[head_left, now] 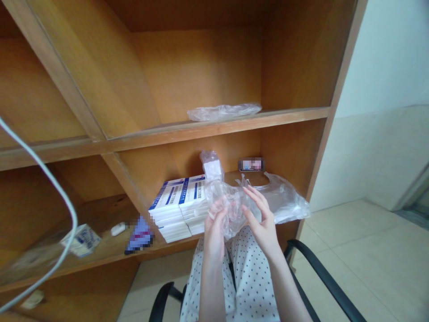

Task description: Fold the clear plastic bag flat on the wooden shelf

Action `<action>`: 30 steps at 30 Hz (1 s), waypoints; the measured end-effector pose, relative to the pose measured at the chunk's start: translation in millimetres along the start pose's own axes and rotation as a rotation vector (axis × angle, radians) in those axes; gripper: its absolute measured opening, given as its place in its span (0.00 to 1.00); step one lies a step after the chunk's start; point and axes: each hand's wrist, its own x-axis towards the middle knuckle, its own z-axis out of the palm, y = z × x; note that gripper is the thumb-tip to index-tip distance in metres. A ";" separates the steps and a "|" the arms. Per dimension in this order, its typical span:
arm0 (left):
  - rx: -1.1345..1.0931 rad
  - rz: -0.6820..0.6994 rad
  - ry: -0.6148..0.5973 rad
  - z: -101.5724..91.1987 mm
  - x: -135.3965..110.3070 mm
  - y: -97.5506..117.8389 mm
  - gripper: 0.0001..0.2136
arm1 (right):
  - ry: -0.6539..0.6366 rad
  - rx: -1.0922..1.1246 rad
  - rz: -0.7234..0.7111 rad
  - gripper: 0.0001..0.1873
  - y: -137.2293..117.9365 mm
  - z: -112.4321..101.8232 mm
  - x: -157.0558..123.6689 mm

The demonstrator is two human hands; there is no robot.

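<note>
A crumpled clear plastic bag [233, 219] is bunched up over my lap, at the front edge of the lower shelf. My left hand [215, 228] grips its left side, and the film partly covers the fingertips. On the other side, my right hand [263, 221] has its fingers stretched out and thumb apart, touching the bag's edge. Just left of the bag stand two stacks of white and blue printed booklets or flat boxes [177, 210]. Behind them is a small white item in a clear wrapper [212, 167]. Another clear plastic bag [288, 199] lies flat to the right.
Folded plastic [224, 112] lies on the upper shelf [214, 134]. A blurred phone-like object [251, 164] is at the back of the lower shelf. The left compartment holds a small box [82, 240] and a white object [118, 229]. A white cable [69, 205] hangs at left; black chair armrests [321, 273] flank me.
</note>
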 end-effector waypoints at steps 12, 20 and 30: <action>0.084 0.141 0.103 -8.4 -5.5 15.1 0.18 | -0.013 0.069 0.039 0.03 -3.5 -9.3 2.2; -0.155 0.382 0.342 -26.2 -9.0 38.0 0.11 | 0.141 0.215 0.066 0.04 -1.9 -31.8 7.7; -0.163 0.429 0.418 -51.1 -10.3 55.6 0.09 | 0.268 0.196 0.201 0.10 7.2 -42.5 10.1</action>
